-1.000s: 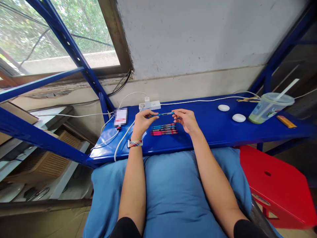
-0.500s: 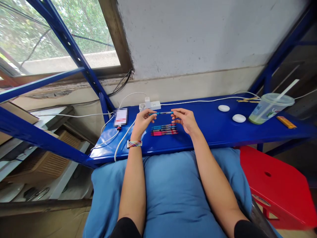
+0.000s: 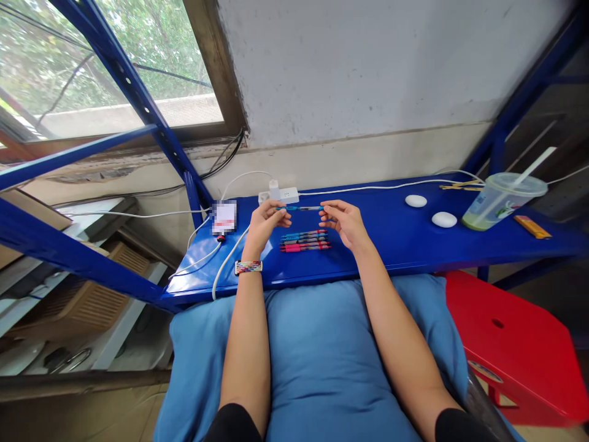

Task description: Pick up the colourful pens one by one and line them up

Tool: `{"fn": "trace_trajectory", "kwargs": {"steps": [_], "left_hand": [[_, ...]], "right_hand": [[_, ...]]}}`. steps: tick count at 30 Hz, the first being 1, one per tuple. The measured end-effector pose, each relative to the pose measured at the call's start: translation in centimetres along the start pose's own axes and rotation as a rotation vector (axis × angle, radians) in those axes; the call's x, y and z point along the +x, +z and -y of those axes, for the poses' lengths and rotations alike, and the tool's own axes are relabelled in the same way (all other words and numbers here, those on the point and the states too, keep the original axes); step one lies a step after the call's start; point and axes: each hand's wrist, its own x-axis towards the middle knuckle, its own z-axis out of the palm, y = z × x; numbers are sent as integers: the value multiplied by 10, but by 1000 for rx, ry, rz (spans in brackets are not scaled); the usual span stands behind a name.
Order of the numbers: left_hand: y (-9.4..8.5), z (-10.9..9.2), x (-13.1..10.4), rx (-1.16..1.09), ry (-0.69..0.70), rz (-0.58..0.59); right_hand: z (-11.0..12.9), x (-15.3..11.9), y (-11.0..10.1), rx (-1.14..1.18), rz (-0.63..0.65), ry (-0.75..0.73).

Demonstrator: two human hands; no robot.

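A blue pen [image 3: 304, 209] with a clear barrel is held level above the blue table [image 3: 386, 233]. My left hand [image 3: 267, 224] pinches its left end, and my right hand [image 3: 344, 222] pinches its right end between thumb and finger. Just below, nearer the table's front edge, several pens [image 3: 304, 241] lie side by side in a stack of rows, blue ones at the back and pink or red ones at the front. My left wrist wears a multicoloured band.
Behind my left hand is a white power strip [image 3: 286, 196] with cables. A pixelated white box [image 3: 224, 218] sits left. To the right are two white oval objects [image 3: 444, 220], a plastic cup [image 3: 499, 202] with a straw and an orange packet [image 3: 532, 226]. A blue cushion [image 3: 322, 356] covers my lap.
Both hands and the blue pen between them have shifted very slightly, the pen a little up and the right hand a touch to the right. The pens on the table have not moved.
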Motion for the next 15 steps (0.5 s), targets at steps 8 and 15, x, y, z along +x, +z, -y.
{"fn": "trace_trajectory", "kwargs": {"steps": [8,15], "left_hand": [[-4,1,1,-30,52,-118],[-6,-1,1,-66,88,-137]], "right_hand": [[6,4,-8,326,-49,139],[5,7,-8,421,-138,181]]}}
